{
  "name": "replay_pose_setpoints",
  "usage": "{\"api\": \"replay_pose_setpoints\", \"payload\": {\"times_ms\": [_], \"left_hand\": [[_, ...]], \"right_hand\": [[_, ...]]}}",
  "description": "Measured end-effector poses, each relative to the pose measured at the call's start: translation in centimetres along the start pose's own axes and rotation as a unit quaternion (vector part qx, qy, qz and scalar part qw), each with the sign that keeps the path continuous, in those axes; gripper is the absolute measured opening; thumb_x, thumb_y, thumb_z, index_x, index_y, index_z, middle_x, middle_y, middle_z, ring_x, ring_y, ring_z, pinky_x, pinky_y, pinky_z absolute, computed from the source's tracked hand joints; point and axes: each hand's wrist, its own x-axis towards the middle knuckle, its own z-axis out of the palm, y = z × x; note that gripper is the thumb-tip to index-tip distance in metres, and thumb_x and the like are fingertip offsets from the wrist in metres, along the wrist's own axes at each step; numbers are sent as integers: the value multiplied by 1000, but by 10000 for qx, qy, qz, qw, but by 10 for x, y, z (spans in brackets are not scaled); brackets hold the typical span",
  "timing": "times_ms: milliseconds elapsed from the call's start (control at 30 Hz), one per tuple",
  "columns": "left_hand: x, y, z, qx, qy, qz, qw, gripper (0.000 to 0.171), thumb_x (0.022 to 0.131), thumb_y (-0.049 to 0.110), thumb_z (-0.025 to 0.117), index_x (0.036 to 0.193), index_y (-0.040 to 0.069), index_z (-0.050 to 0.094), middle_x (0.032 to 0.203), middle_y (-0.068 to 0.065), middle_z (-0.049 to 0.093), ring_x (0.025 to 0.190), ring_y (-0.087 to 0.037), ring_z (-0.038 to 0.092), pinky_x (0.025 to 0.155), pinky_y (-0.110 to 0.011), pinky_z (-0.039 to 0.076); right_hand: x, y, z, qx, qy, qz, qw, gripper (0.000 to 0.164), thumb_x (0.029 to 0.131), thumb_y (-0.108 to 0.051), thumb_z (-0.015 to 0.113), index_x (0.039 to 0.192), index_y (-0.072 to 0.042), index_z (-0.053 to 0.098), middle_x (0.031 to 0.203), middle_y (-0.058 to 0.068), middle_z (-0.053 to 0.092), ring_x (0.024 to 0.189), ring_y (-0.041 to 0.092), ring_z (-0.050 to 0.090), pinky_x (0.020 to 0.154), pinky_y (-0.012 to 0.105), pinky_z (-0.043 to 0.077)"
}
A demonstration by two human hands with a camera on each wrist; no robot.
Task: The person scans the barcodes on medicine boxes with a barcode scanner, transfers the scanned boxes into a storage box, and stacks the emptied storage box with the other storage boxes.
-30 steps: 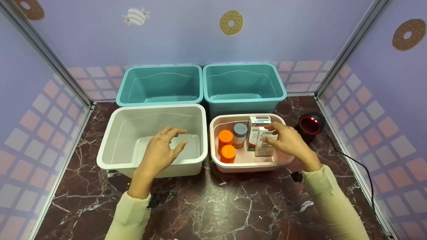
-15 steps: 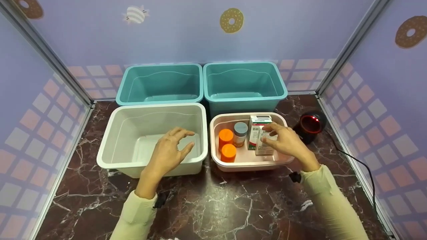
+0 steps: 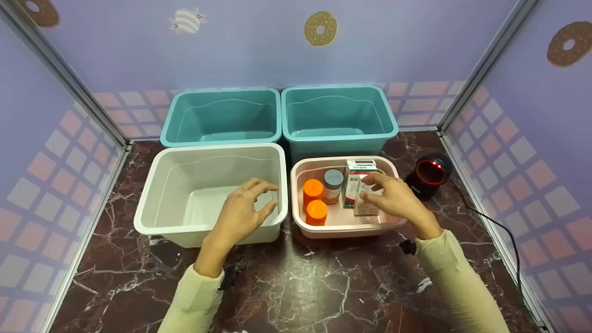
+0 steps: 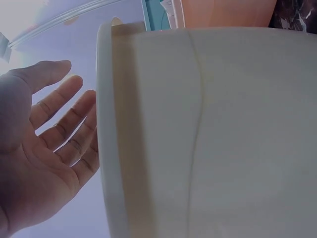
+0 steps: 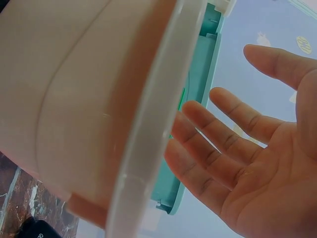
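Observation:
My left hand hovers above the front right part of a white bin, with relaxed, spread fingers and nothing in them. The left wrist view shows its bare palm beside the bin's rim. Over the right side of a pink bin, my right hand hangs with thumb and fingers apart, overlapping a small white box. Its palm is bare in the right wrist view. Behind that box stands a taller white box with green and red bands. A grey-capped bottle and two orange-capped bottles stand left of them.
Two teal bins, a left one and a right one, stand behind against the wall. A black scanner-like device with red lights sits right of the pink bin, its cable running along the right edge of the marbled table.
My left hand has moved right over the white bin, toward its right rim. The right hand has barely shifted above the boxes. The containers and their contents keep their places.

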Motion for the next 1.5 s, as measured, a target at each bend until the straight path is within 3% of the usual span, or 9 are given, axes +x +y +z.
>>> {"api": "replay_pose_setpoints", "payload": {"times_ms": [800, 1133, 1500], "left_hand": [[2, 13, 12, -151, -174, 223, 9995, 23, 90, 22, 74, 111, 13, 73, 107, -3, 68, 84, -21, 62, 75, -36, 54], [3, 18, 21, -324, -290, 339, 9985, 21, 90, 21, 74, 111, 14, 72, 108, -3, 68, 92, -27, 67, 82, -41, 56], [4, 27, 27, -291, -421, 429, 9978, 21, 91, 23, 73, 110, 14, 72, 112, -2, 68, 100, -24, 65, 89, -40, 54]], "right_hand": [[0, -2, 3, 118, -116, 38, 9999, 40, 88, -27, 71, 121, -6, 66, 121, 15, 70, 105, 34, 69, 92, 49, 54], [0, -2, 5, 282, -160, -9, 9995, 42, 89, -28, 71, 123, -5, 66, 120, 15, 70, 106, 33, 69, 93, 51, 54], [-1, -3, 8, 412, -94, -65, 9991, 41, 88, -26, 72, 121, -4, 66, 119, 15, 70, 102, 34, 70, 92, 51, 55]]}}
